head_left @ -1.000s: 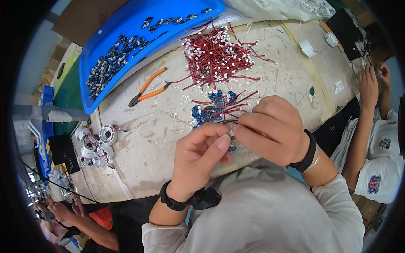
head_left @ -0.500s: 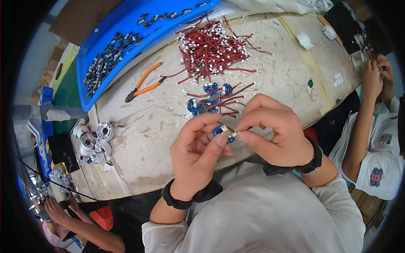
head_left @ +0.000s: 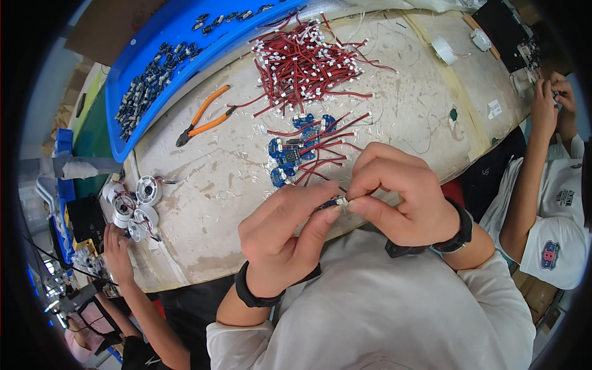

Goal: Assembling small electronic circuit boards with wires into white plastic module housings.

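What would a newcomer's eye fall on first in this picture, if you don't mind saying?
First, the two hands at the centre: the left hand and the right hand pinch a small blue part between their fingertips. Just beyond them lie small blue circuit boards with red wires, and farther back a big heap of red wires. Orange pliers lie to the left, near a blue tray of dark parts.

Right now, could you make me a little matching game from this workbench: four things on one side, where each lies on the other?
Things:
1. pliers
2. red wire pile
3. blue tray
4. wire spools

Places:
A. along the far left edge of the bench
B. near left corner of the bench
C. between the tray and the wire pile
D. far middle of the bench, beyond the blue circuit boards

Pairs: 1-C, 2-D, 3-A, 4-B
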Demonstrator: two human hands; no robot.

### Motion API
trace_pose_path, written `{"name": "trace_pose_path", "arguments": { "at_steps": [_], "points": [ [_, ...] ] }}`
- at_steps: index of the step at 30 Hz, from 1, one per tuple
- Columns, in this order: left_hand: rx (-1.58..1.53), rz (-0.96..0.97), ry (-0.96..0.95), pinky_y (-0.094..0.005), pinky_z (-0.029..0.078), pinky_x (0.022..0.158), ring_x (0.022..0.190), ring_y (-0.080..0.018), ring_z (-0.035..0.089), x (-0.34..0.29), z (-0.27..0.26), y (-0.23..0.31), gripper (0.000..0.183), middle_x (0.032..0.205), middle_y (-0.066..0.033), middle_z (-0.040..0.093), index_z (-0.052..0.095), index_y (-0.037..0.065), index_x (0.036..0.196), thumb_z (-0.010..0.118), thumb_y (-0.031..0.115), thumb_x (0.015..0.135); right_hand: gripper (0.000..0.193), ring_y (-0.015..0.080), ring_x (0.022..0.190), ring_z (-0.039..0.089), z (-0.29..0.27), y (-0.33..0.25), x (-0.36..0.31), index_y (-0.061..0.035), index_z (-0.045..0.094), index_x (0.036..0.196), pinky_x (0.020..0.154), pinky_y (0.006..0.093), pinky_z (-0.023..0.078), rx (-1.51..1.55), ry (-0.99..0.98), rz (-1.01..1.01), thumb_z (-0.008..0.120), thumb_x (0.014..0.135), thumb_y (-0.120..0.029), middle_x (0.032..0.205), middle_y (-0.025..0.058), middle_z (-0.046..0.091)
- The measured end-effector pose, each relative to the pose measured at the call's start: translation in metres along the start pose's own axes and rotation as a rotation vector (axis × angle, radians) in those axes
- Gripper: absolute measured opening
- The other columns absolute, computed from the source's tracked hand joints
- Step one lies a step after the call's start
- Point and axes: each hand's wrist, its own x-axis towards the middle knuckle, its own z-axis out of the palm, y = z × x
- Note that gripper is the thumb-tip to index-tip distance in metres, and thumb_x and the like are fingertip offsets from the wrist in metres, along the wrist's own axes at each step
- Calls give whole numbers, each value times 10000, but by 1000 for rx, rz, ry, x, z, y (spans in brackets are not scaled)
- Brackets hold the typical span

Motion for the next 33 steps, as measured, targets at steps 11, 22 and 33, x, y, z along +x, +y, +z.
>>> {"name": "trace_pose_path", "arguments": {
  "at_steps": [11, 22, 33],
  "points": [
    [18, 44, -63, -223, 439, 494, 551, -150, 561, -6, 0, 0, 200, 688, -111, 591, 630, -19, 910, 648, -17, 712, 106, 253, 598, 465, 3, -1, -8, -11, 481, 743, 530, 314, 383, 76, -47, 21, 559, 699, 44, 679, 100, 454],
    [-539, -351, 43, -219, 442, 525, 570, -139, 581, -1, 15, -11, 180, 715, -114, 594, 624, -27, 904, 634, -4, 726, 91, 137, 644, 491, -7, 14, -9, 6, 548, 780, 567, 246, 388, 200, -81, 214, 625, 738, -19, 761, 65, 527],
    [-301, -286, 112, -229, 481, 523, 577, -165, 591, -6, -8, -24, 181, 781, -106, 554, 569, -61, 923, 601, 16, 763, 151, 234, 730, 582, -125, 36, 11, -5, 598, 863, 679, 306, 456, -553, 565, 48, 593, 727, -70, 774, 113, 599]
  ]
}}
